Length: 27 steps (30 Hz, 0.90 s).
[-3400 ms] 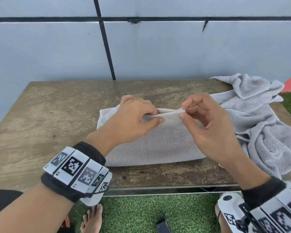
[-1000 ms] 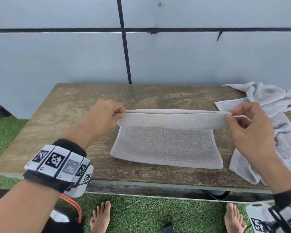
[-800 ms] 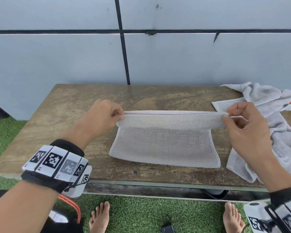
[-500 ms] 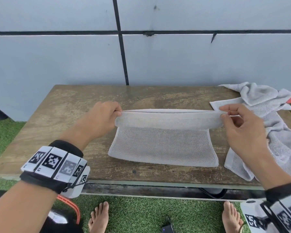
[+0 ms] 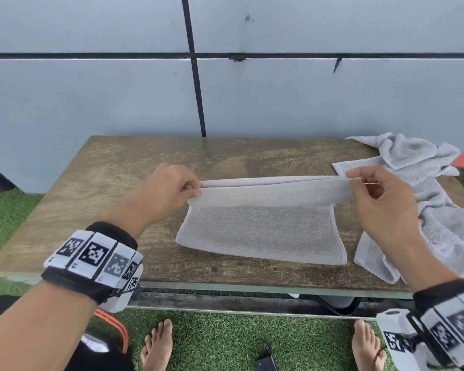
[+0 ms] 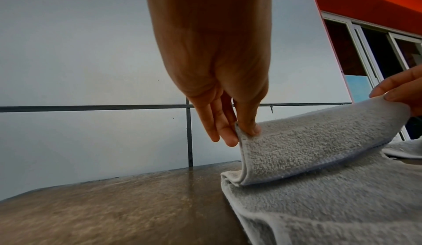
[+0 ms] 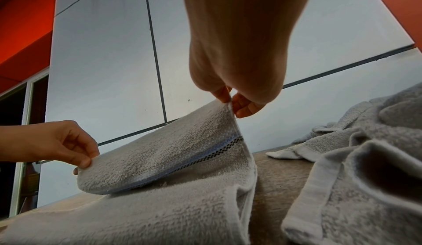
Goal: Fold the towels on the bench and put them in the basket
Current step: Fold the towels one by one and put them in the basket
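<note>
A grey towel (image 5: 260, 231) lies on the wooden bench (image 5: 113, 188), its far edge lifted and doubled toward me. My left hand (image 5: 193, 187) pinches the left corner of that raised edge (image 6: 247, 131). My right hand (image 5: 352, 180) pinches the right corner (image 7: 229, 102). The raised flap (image 7: 160, 158) shows a blue and black woven stripe and hangs over the flat lower half. A crumpled heap of grey towels (image 5: 423, 199) sits at the bench's right end, beside my right hand. No basket shows in any view.
A pale panelled wall (image 5: 225, 97) stands right behind the bench. Green artificial grass (image 5: 225, 341) lies below, with bare feet (image 5: 156, 344) and a dark phone (image 5: 265, 362) on it. An orange-rimmed object (image 5: 113, 328) sits under my left arm.
My hands, first close together at the towel's middle, slid apart to its two corners. In the last second the raised edge has stayed pinched and barely shifted.
</note>
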Each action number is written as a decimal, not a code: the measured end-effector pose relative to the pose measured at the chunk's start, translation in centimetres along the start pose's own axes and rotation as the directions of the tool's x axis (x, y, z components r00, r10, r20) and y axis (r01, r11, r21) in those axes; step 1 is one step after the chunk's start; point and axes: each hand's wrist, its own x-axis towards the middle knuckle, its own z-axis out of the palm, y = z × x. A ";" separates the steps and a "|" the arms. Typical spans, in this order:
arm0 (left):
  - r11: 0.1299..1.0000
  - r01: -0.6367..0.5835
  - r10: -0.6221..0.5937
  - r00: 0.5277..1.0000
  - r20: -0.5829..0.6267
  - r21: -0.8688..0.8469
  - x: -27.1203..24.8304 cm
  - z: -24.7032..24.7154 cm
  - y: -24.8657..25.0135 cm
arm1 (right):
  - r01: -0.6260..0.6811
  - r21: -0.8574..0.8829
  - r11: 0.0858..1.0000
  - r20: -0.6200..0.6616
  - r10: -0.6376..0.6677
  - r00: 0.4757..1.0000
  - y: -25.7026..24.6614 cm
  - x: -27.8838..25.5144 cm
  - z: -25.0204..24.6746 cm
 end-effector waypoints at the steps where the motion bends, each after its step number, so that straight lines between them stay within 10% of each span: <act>1: 1.000 -0.005 0.005 1.000 0.004 0.026 0.0 0.2 0.0 | 0.004 -0.005 1.000 0.000 -0.004 1.000 0.0 0.0 0.0; 12: 0.986 -0.127 0.125 0.992 0.019 0.109 2.1 -4.6 1.2 | 0.094 -0.098 0.991 0.082 -0.086 0.993 -2.7 2.8 -2.6; 19: 0.977 0.029 0.008 0.985 -0.170 0.213 8.6 -14.9 3.3 | 0.253 -0.177 0.951 -0.024 -0.261 0.965 -12.6 11.6 -3.7; 27: 0.971 -0.041 0.169 0.816 -0.553 0.236 6.0 -19.8 5.6 | 0.419 -0.086 0.904 -0.218 -0.427 0.877 -18.6 12.6 -7.6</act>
